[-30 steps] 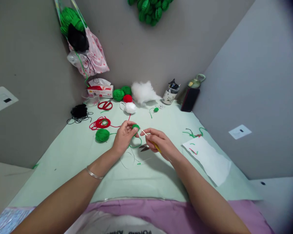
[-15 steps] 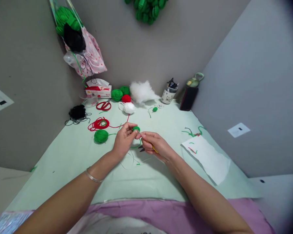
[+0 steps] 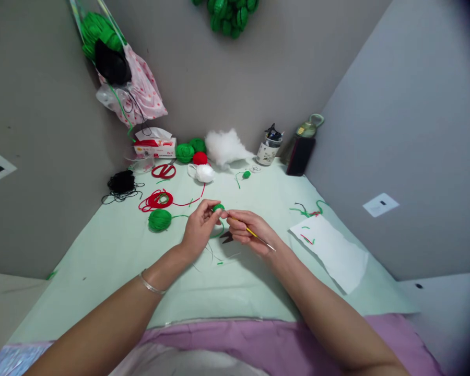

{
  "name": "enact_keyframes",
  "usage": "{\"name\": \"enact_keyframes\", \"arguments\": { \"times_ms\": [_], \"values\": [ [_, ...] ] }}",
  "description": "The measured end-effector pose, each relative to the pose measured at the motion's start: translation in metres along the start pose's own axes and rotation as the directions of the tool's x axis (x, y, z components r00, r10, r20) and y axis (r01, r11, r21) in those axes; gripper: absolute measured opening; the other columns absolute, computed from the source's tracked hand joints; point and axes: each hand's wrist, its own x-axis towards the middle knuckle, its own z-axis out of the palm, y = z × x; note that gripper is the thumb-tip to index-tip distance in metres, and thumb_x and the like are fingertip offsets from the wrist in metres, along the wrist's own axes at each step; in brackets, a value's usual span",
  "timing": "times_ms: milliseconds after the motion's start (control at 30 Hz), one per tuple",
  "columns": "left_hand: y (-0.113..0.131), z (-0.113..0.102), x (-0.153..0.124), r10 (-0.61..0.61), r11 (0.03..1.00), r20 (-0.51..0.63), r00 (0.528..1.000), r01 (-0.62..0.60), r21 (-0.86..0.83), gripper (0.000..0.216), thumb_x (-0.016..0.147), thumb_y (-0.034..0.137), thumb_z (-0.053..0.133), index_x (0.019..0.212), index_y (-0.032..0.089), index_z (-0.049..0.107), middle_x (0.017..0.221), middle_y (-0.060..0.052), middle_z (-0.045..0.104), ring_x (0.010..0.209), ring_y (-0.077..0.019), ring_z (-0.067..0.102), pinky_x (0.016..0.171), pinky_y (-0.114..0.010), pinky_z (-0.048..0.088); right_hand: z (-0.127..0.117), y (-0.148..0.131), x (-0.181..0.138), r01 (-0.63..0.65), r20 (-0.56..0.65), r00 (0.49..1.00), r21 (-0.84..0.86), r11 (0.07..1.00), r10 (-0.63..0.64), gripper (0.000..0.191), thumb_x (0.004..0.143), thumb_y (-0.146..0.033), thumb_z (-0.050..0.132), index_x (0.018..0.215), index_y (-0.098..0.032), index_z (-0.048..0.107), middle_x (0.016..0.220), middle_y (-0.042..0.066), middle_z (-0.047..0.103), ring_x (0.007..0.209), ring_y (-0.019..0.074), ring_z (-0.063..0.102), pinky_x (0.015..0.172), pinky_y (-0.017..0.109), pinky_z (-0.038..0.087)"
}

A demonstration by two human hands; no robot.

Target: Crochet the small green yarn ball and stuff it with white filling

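Observation:
My left hand (image 3: 198, 228) is closed around a small green crocheted piece (image 3: 218, 208), pinching it between thumb and fingers above the pale green table (image 3: 113, 250). My right hand (image 3: 248, 232) is closed on a thin crochet hook with a yellow grip (image 3: 258, 237), its fingertips touching the green piece. A green strand runs from the piece to a green yarn ball (image 3: 159, 220) at the left. Small dark scissors (image 3: 227, 238) lie partly hidden under my hands.
Red yarn coil (image 3: 156, 200), black yarn tangle (image 3: 121, 183), red scissors (image 3: 163, 171), tissue box (image 3: 155, 149), green and red balls (image 3: 191, 153), white stuffing (image 3: 225, 147), a jar (image 3: 267, 152) and a bottle (image 3: 302, 149) line the back. A white sheet (image 3: 329, 250) with yarn scraps lies at the right.
My right hand moved left until its fingers met the green piece, and the hook turned so its metal end now points right and toward me. The view shifted slightly.

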Motion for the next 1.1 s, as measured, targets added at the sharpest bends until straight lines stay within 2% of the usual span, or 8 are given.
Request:
{"name": "enact_keyframes", "arguments": {
  "times_ms": [233, 400, 533, 633, 767, 867, 967, 1100],
  "values": [
    [-0.002, 0.005, 0.01, -0.002, 1.0, 0.025, 1.0, 0.002, 0.008, 0.011, 0.083, 0.025, 0.063, 0.092, 0.019, 0.064, 0.073, 0.002, 0.065, 0.064, -0.0144, 0.062, 0.066, -0.028, 0.051, 0.026, 0.013, -0.01, 0.145, -0.218, 0.951, -0.311, 0.939, -0.218, 0.019, 0.09, -0.023, 0.058, 0.071, -0.02, 0.055, 0.057, -0.006, 0.044, 0.055, 0.0114, 0.031, 0.056, 0.028, 0.019],
    [-0.005, 0.004, 0.012, 0.007, 1.0, -0.006, 1.0, -0.007, 0.025, 0.013, 0.078, 0.019, 0.061, 0.09, 0.019, 0.066, 0.077, 0.001, 0.066, 0.067, -0.0148, 0.062, 0.066, -0.027, 0.051, 0.034, 0.022, -0.012, 0.178, -0.246, 0.926, -0.388, 0.905, -0.287, 0.023, 0.09, -0.019, 0.059, 0.069, -0.021, 0.05, 0.06, -0.006, 0.042, 0.058, 0.0127, 0.026, 0.059, 0.031, 0.015],
    [-0.002, 0.0, 0.008, 0.035, 0.999, -0.045, 0.998, -0.034, 0.024, 0.014, 0.082, 0.021, 0.061, 0.096, 0.02, 0.067, 0.087, -0.002, 0.07, 0.081, -0.0173, 0.066, 0.077, -0.029, 0.053, 0.023, 0.015, -0.005, 0.145, -0.13, 0.973, -0.301, 0.943, -0.191, 0.017, 0.092, -0.03, 0.057, 0.079, -0.02, 0.056, 0.057, -0.007, 0.038, 0.053, 0.0113, 0.026, 0.054, 0.027, 0.019],
    [0.001, -0.003, 0.009, 0.075, 0.997, -0.084, 0.994, -0.073, 0.021, 0.017, 0.085, 0.024, 0.065, 0.101, 0.021, 0.066, 0.095, -0.003, 0.071, 0.092, -0.0185, 0.066, 0.086, -0.031, 0.052, 0.013, 0.008, -0.001, 0.052, 0.047, 0.998, -0.164, 0.985, -0.044, 0.024, 0.093, -0.042, 0.055, 0.096, -0.02, 0.062, 0.056, -0.011, 0.026, 0.047, 0.0096, 0.015, 0.046, 0.023, 0.018],
    [0.004, -0.008, 0.012, 0.094, 0.996, -0.121, 0.988, -0.093, 0.015, 0.02, 0.087, 0.03, 0.068, 0.104, 0.021, 0.065, 0.096, -0.003, 0.069, 0.093, -0.0179, 0.065, 0.087, -0.03, 0.051, 0.011, 0.006, -0.005, -0.095, 0.27, 0.956, -0.069, 0.993, 0.11, 0.029, 0.088, -0.044, 0.065, 0.094, -0.016, 0.066, 0.053, -0.012, 0.028, 0.044, 0.0065, 0.011, 0.039, 0.021, 0.015],
    [0.006, -0.01, 0.012, 0.075, 0.997, -0.093, 0.993, -0.075, 0.005, 0.022, 0.087, 0.033, 0.07, 0.104, 0.02, 0.068, 0.095, -0.004, 0.071, 0.092, -0.0189, 0.068, 0.086, -0.03, 0.053, 0.012, 0.005, -0.01, -0.092, 0.351, 0.932, -0.007, 0.996, 0.088, 0.029, 0.091, -0.044, 0.068, 0.096, -0.016, 0.069, 0.05, -0.011, 0.035, 0.043, 0.0061, 0.018, 0.041, 0.02, 0.024],
    [0.01, -0.009, 0.01, 0.05, 0.999, -0.055, 0.997, -0.05, 0.001, 0.022, 0.085, 0.03, 0.07, 0.105, 0.02, 0.07, 0.089, -0.003, 0.072, 0.083, -0.0183, 0.07, 0.08, -0.03, 0.055, 0.011, 0.001, -0.012, 0.038, 0.22, 0.975, -0.01, 0.999, -0.035, 0.027, 0.091, -0.042, 0.069, 0.096, -0.016, 0.07, 0.05, -0.011, 0.038, 0.045, 0.0066, 0.024, 0.045, 0.02, 0.032],
    [0.014, -0.007, 0.008, 0.037, 0.999, -0.038, 0.999, -0.036, 0.02, 0.022, 0.083, 0.026, 0.072, 0.104, 0.021, 0.075, 0.085, -0.001, 0.069, 0.072, -0.0145, 0.065, 0.075, -0.028, 0.054, 0.011, -0.001, -0.009, 0.093, 0.07, 0.994, -0.072, 0.993, -0.088, 0.022, 0.089, -0.039, 0.068, 0.091, -0.017, 0.069, 0.05, -0.011, 0.038, 0.046, 0.0068, 0.024, 0.045, 0.019, 0.029]
  ]
}}
